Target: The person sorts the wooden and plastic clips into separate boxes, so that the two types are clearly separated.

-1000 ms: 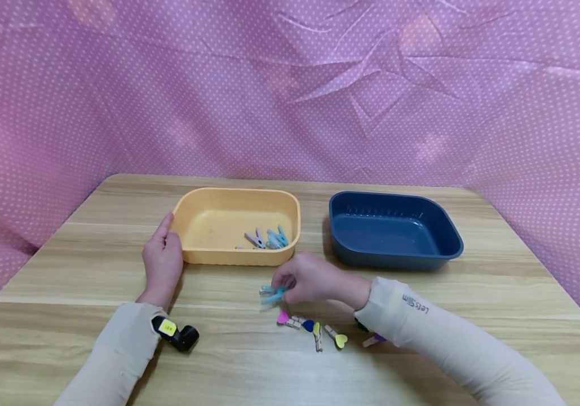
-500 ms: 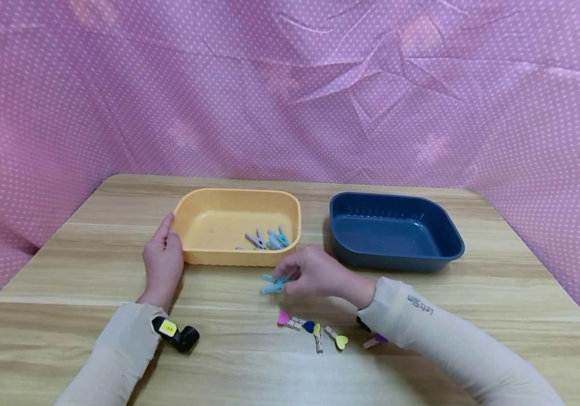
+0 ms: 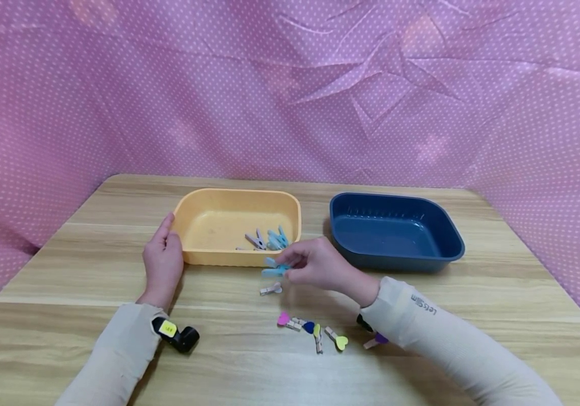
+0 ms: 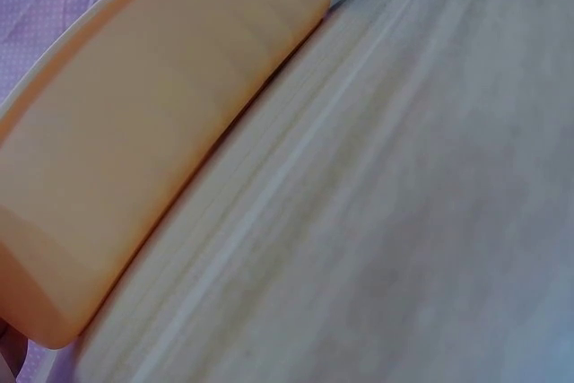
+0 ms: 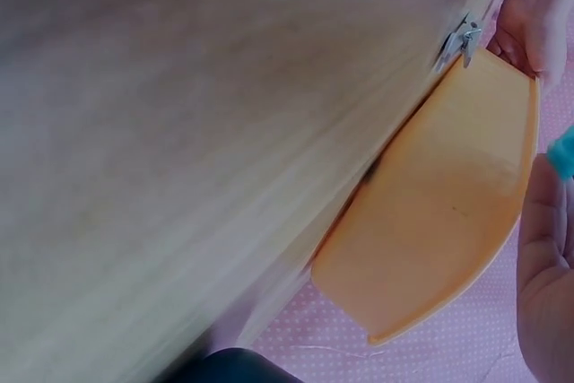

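My right hand (image 3: 306, 264) pinches a blue clothespin (image 3: 274, 268) just above the table, close to the front wall of the yellow tray (image 3: 190, 251). A sliver of that blue clothespin (image 5: 563, 152) shows by my fingers (image 5: 543, 248) in the right wrist view. A grey clothespin (image 3: 271, 290) lies on the wood just below my hand. My left hand (image 3: 162, 260) rests with straight fingers against the yellow tray's left end. Several blue and grey clothespins (image 3: 268, 239) lie inside the yellow tray. The left wrist view shows the yellow tray's outer wall (image 4: 152, 132).
A dark blue tray (image 3: 442, 248) stands to the right of the yellow one. Small wooden pegs with coloured hearts (image 3: 315, 330) lie in a row near my right sleeve. A black device with a yellow label (image 3: 175, 334) sits on my left wrist. Pink dotted cloth surrounds the table.
My right hand has risen and moved toward the yellow tray with the blue clothespin. A grey clothespin now lies uncovered on the table. The left hand has stayed put.
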`<state>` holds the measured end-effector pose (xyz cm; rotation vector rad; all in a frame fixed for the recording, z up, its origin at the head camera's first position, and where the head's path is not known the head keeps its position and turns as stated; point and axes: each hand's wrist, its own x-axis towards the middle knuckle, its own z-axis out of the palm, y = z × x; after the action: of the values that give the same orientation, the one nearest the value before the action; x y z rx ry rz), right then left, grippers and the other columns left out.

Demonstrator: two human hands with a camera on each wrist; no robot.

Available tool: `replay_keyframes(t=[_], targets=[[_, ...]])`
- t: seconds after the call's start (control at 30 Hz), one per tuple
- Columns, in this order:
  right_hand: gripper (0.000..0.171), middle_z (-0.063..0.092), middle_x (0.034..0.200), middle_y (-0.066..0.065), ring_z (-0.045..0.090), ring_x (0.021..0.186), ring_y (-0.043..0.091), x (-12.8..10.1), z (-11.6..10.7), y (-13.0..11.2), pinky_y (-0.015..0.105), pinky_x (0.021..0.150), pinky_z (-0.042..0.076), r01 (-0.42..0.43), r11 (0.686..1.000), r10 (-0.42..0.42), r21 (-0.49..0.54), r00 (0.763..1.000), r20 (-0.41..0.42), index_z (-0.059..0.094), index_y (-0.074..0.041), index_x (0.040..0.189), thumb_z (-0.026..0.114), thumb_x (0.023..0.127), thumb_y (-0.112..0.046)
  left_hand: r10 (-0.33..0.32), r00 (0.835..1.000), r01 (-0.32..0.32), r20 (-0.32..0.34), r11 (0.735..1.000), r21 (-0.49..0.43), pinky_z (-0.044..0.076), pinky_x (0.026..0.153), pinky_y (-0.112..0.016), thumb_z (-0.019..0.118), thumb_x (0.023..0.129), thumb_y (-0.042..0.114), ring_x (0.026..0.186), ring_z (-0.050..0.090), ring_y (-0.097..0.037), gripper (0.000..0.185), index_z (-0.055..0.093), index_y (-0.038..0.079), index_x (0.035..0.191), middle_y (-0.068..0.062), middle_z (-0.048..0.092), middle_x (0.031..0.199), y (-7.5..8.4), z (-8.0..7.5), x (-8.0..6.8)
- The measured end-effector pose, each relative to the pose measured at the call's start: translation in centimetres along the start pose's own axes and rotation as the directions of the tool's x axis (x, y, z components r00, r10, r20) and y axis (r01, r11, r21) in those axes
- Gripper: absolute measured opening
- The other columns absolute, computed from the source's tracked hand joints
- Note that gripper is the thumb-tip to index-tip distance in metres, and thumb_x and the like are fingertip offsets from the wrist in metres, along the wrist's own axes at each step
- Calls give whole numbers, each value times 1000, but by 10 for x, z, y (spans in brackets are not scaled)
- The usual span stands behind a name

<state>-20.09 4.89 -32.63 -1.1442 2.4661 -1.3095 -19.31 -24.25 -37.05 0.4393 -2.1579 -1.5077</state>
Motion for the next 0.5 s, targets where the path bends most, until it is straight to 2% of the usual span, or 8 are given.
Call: replay_keyframes(t=[0.17, 0.33, 0.5], targets=[[19, 69, 81, 3, 58, 69, 9, 1, -3, 0, 22, 62, 52, -42, 999, 44, 30, 997, -62, 72, -6, 93, 69, 75, 0, -15, 1000, 15, 21, 1000, 6, 30, 108, -30, 31, 99, 22, 133, 32, -9, 43, 38, 19, 141, 5, 34, 146, 3, -1, 0], [17, 69, 83, 6, 60, 73, 11, 3, -6, 1, 24, 66, 53, -59, 996, 68, 73, 989, -128, 71, -4, 93, 71, 76, -2, -16, 1000, 15, 25, 1000, 10, 30, 108, -30, 31, 99, 22, 133, 32, -9, 43, 38, 19, 141, 6, 34, 145, 4, -1, 1], [18, 69, 85, 6, 60, 75, 14, 7, -9, 2, 24, 66, 53, -129, 982, 154, 140, 970, -187, 71, -4, 95, 71, 77, -4, -18, 999, 17, 27, 1000, 7, 31, 108, -30, 31, 99, 21, 133, 32, -9, 43, 38, 18, 141, 5, 34, 146, 5, -1, 2]])
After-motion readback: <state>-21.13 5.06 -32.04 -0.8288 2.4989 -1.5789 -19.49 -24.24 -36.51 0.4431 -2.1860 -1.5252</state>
